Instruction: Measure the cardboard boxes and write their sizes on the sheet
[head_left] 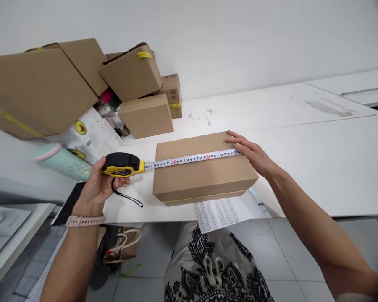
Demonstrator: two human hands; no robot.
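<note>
My left hand (98, 184) is closed around a black and yellow tape measure (122, 164), left of a brown cardboard box (204, 176). A black wrist loop dangles from the case. The white tape blade (189, 159) runs out of it across the top of the box to the right edge. There my right hand (250, 153) pinches the blade's end at the box edge, fingers resting on the cardboard; the very tip is hidden under them. The box lies on the white table (318, 167), with a printed sheet (222, 214) partly under it.
Several cardboard boxes (132, 73) are stacked at the back left against the wall. A white carton with avocado pictures (90, 130) and a mint green tumbler (64, 161) stand nearer on the left. Below the table edge, a brown bag (126, 247) sits on the tiled floor.
</note>
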